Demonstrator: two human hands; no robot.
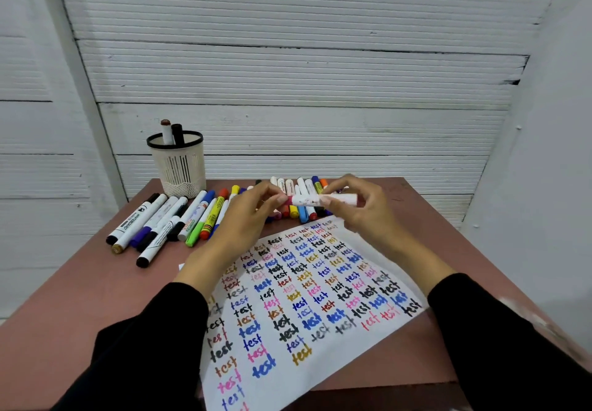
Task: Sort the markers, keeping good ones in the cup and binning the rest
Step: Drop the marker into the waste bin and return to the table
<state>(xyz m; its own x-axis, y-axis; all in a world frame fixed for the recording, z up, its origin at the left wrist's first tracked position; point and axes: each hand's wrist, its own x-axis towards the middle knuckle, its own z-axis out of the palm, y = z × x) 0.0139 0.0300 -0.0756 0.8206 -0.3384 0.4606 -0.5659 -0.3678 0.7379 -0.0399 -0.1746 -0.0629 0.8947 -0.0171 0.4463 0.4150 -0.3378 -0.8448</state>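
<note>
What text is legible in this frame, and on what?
"test": handwritten many times in many colours on the paper.
"WHITEBOARD": on the leftmost marker lying on the table.
Labels on the other loose markers: too small and blurred to read.
Held marker: print on its white barrel is smudged, unreadable.
Cup: no text seen.

A sheet of paper [307, 308] lies at centre frame on the table [80, 308]; a row of markers [179, 218] lies behind it, the cup [177, 167] at upper left holding two markers [171, 131].
</note>
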